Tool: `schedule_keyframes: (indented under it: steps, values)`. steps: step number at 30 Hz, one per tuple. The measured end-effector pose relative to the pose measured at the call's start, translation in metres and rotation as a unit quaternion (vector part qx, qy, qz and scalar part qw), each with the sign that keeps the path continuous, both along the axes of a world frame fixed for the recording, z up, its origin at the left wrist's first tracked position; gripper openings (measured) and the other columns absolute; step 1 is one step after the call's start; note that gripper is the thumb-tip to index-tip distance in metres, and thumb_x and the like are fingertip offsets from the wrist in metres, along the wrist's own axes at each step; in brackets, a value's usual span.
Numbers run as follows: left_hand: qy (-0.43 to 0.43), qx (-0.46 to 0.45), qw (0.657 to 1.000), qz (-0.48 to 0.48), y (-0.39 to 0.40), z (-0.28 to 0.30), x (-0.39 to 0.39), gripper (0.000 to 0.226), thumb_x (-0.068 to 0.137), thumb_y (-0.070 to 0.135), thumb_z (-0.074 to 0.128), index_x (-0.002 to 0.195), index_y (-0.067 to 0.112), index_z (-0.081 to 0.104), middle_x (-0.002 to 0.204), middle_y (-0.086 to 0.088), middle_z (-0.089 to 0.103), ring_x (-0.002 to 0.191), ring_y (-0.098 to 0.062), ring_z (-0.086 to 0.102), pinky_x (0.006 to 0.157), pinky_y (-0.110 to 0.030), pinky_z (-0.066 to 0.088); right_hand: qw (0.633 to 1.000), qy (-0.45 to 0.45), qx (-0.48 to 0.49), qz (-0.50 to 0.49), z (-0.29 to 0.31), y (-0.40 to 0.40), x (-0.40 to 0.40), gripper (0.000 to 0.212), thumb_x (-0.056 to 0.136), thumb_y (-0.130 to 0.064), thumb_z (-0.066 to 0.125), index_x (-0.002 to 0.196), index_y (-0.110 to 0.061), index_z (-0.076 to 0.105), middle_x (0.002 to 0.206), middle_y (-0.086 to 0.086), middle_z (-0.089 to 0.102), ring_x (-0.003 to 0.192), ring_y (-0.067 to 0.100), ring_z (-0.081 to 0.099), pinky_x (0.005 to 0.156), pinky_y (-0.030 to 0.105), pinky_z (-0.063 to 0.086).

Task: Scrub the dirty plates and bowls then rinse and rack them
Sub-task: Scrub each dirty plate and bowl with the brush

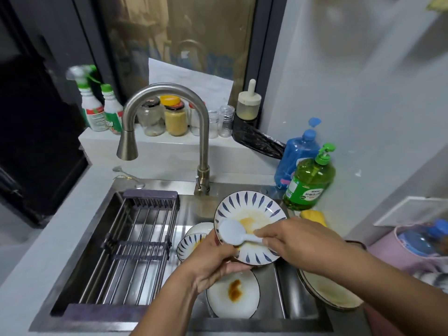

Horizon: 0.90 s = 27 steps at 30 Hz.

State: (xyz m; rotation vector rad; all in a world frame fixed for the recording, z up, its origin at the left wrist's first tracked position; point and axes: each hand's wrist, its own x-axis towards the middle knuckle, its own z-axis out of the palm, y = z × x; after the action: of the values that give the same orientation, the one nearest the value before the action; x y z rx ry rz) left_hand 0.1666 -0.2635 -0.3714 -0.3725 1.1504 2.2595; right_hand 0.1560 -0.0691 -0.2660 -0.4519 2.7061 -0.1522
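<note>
Left hand [213, 260] grips plate [252, 226]; right hand [298, 241] pinches spoon [232, 232], handle seemingly hidden.

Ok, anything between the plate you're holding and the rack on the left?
Nothing visible. The left hand grips the plate above the sink; the rack lies bare to its left. The right hand holds a white spoon on the plate.

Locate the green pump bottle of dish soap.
The green pump bottle of dish soap stands at the sink's back right corner, before the blue bottle.
</note>
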Motion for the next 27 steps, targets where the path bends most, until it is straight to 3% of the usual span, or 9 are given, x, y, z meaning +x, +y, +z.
schedule_keyframes:
  steps: [4,8,11,15,19,21,24,27]
  values:
    - [-0.001,0.026,1.0,-0.01,0.012,0.003,0.011,0.056,0.089,-0.026,0.041,0.134,0.006,0.052,0.118,-0.022,0.073,0.1,-0.042,0.073,0.067,-0.048,0.063,0.996,0.076,0.05,0.005,0.004,-0.005,-0.008,0.036,0.105,-0.047,0.037,0.14,-0.048,0.047,0.13,0.0,0.062,0.117,0.028,0.059,0.086,0.036,0.047]
    - [0.006,0.028,0.999,0.029,0.011,0.004,0.01,0.056,0.088,-0.026,0.044,0.131,0.008,0.053,0.123,-0.02,0.07,0.101,-0.043,0.073,0.065,-0.05,0.063,0.988,0.101,0.108,-0.051,0.01,0.012,-0.017,0.02,0.104,-0.031,0.041,0.117,-0.038,0.054,0.105,-0.002,0.061,0.089,0.028,0.058,0.068,0.033,0.039]
    - [0.023,0.006,0.996,0.082,0.006,0.005,0.005,0.055,0.086,-0.027,0.045,0.128,0.009,0.053,0.12,-0.019,0.069,0.099,-0.042,0.073,0.067,-0.053,0.064,0.989,0.064,0.118,-0.066,0.012,0.023,-0.01,0.018,0.101,-0.03,0.046,0.11,-0.035,0.061,0.097,-0.005,0.061,0.085,0.024,0.059,0.063,0.031,0.041]
    - [0.028,0.005,0.995,0.097,0.005,0.004,0.002,0.057,0.085,-0.027,0.047,0.132,0.006,0.051,0.123,-0.022,0.068,0.1,-0.044,0.073,0.065,-0.048,0.064,0.997,-0.002,0.045,-0.057,0.017,0.014,0.008,0.027,0.099,-0.046,0.049,0.123,-0.052,0.059,0.108,-0.009,0.067,0.098,0.019,0.062,0.077,0.033,0.049]
    - [0.035,0.016,0.998,0.045,0.019,0.005,0.008,0.065,0.085,-0.027,0.044,0.138,0.01,0.049,0.127,-0.022,0.068,0.105,-0.044,0.071,0.075,-0.055,0.062,0.999,0.035,0.031,-0.02,0.02,-0.013,0.006,0.034,0.103,-0.045,0.045,0.135,-0.049,0.055,0.128,-0.006,0.064,0.118,0.023,0.059,0.091,0.033,0.049]
    - [0.04,0.03,0.998,0.035,0.023,0.007,0.012,0.065,0.085,-0.027,0.042,0.138,0.011,0.05,0.126,-0.02,0.069,0.105,-0.042,0.072,0.074,-0.053,0.062,0.996,0.064,0.059,-0.028,0.021,-0.016,-0.005,0.03,0.104,-0.039,0.044,0.131,-0.046,0.056,0.124,-0.001,0.064,0.114,0.027,0.06,0.081,0.033,0.047]
    - [0.049,0.037,0.997,0.054,0.017,0.009,0.014,0.063,0.086,-0.027,0.042,0.136,0.011,0.05,0.126,-0.018,0.069,0.102,-0.041,0.073,0.068,-0.05,0.063,0.991,0.058,0.096,-0.067,0.023,0.002,-0.015,0.019,0.1,-0.029,0.045,0.109,-0.038,0.06,0.108,-0.002,0.064,0.098,0.027,0.062,0.071,0.033,0.043]
    - [0.042,0.04,0.995,0.086,0.008,0.008,0.01,0.062,0.087,-0.027,0.042,0.136,0.011,0.048,0.128,-0.019,0.066,0.1,-0.043,0.073,0.067,-0.05,0.064,0.995,-0.004,0.071,-0.068,0.023,0.009,-0.003,0.023,0.097,-0.04,0.049,0.116,-0.048,0.061,0.103,-0.007,0.067,0.095,0.021,0.065,0.079,0.036,0.054]
